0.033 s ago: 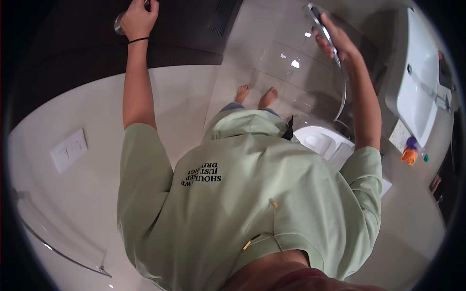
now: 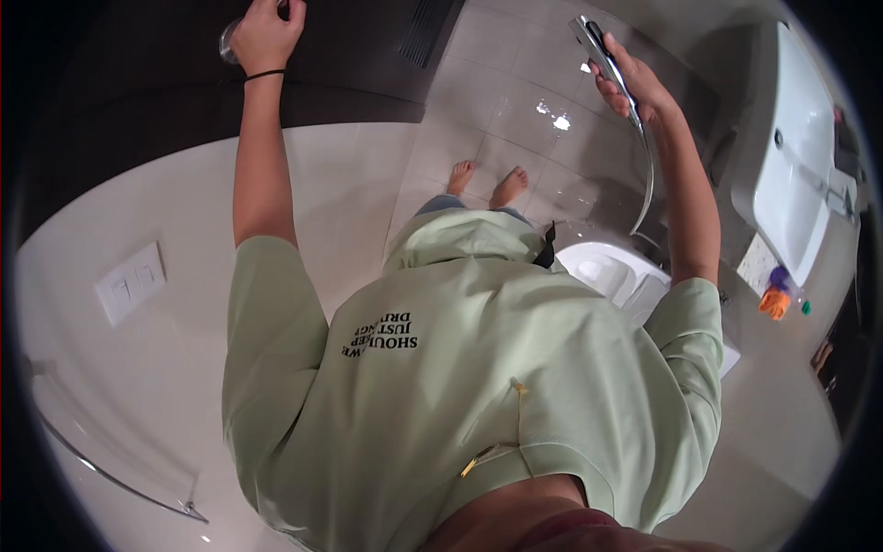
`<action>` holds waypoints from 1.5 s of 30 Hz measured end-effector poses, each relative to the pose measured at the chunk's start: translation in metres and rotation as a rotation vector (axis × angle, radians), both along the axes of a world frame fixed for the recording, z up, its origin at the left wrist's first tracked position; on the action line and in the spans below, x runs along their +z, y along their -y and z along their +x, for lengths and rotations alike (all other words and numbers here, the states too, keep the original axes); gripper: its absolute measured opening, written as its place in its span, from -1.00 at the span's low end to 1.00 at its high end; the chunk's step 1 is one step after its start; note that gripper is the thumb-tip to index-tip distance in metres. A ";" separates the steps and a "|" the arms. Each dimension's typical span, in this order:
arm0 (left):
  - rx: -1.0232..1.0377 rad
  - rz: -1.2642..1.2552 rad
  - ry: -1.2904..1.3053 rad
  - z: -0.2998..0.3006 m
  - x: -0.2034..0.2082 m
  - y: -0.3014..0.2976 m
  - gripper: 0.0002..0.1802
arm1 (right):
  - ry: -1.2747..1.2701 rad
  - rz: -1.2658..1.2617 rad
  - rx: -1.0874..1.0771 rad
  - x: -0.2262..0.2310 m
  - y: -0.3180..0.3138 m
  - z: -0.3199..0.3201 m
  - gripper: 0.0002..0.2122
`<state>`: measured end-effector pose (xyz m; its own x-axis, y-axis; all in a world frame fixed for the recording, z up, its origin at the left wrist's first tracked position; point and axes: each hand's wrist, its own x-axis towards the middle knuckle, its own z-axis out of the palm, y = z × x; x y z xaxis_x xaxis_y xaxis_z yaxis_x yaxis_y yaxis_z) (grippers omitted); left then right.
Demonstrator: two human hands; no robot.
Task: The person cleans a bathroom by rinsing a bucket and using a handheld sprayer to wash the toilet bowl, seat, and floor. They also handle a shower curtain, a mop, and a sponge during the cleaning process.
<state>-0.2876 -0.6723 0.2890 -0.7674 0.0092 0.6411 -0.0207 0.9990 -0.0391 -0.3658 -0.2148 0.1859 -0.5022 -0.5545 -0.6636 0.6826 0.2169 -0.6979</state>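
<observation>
My left hand (image 2: 267,39) is closed at the dark door (image 2: 349,55), at the top left. A round metal plate of the door handle (image 2: 228,44) shows beside it, and the fingers curl around the handle, mostly covered by the hand. At the upper right, my right hand (image 2: 635,81) grips a chrome hand-held sprayer (image 2: 602,57) with its head tilted up and to the left. From the sprayer's lower end a thin hose (image 2: 649,189) hangs in a curve beside my forearm.
A white toilet (image 2: 602,273) stands in front of me on the right. Beyond it is a washbasin (image 2: 791,156) with a tap (image 2: 839,195); an orange item (image 2: 774,302) lies nearby. Wet-looking tiles (image 2: 515,101) cover the floor. A wall switch (image 2: 131,283) and a metal rail (image 2: 110,474) are at left.
The sprayer's head has swung slightly left and down in my right hand. My left hand stays at the door handle, with a very small shift.
</observation>
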 end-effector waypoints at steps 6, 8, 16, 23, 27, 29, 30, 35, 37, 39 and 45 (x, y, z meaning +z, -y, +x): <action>-0.029 -0.060 0.008 -0.007 -0.009 0.009 -0.67 | -0.109 -0.021 -0.199 0.007 -0.019 -0.060 -0.46; -0.021 -0.070 0.009 -0.002 -0.006 0.011 -0.67 | -0.161 -0.021 -0.196 0.007 -0.019 -0.071 -0.45; 0.045 -0.115 0.033 -0.002 -0.007 0.009 -0.66 | 0.007 0.088 0.039 -0.066 0.031 -0.015 -0.44; 0.012 -0.040 0.029 -0.003 -0.017 0.029 -0.63 | -0.476 0.188 -0.048 -0.049 0.096 0.028 -0.45; 0.023 -0.020 0.050 -0.006 -0.019 0.024 -0.63 | -0.724 0.210 -0.005 -0.064 0.121 0.067 -0.41; 0.041 -0.019 0.052 -0.006 -0.017 0.022 -0.64 | -0.732 0.255 -0.017 -0.072 0.120 0.076 -0.42; 0.050 -0.036 0.047 -0.005 -0.016 0.022 -0.63 | -0.733 0.275 -0.019 -0.071 0.118 0.080 -0.42; 0.089 -0.079 0.045 0.002 -0.010 0.026 -0.63 | -0.680 0.309 -0.250 -0.074 0.089 0.085 -0.42; 0.085 -0.090 0.044 -0.003 -0.016 0.025 -0.63 | -0.697 0.355 -0.359 -0.083 0.068 0.079 -0.42; 0.050 -0.123 0.004 -0.003 -0.017 0.026 -0.63 | -0.661 0.449 -0.433 -0.084 0.049 0.077 -0.43; 0.030 -0.182 -0.061 -0.005 -0.016 0.025 -0.66 | -0.646 0.590 -0.668 -0.095 -0.003 0.075 -0.44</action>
<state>-0.2929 -0.6969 0.2730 -0.7289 0.1065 0.6763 -0.0586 0.9745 -0.2166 -0.2908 -0.2114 0.0914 -0.9309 0.2764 -0.2389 0.3302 0.3570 -0.8738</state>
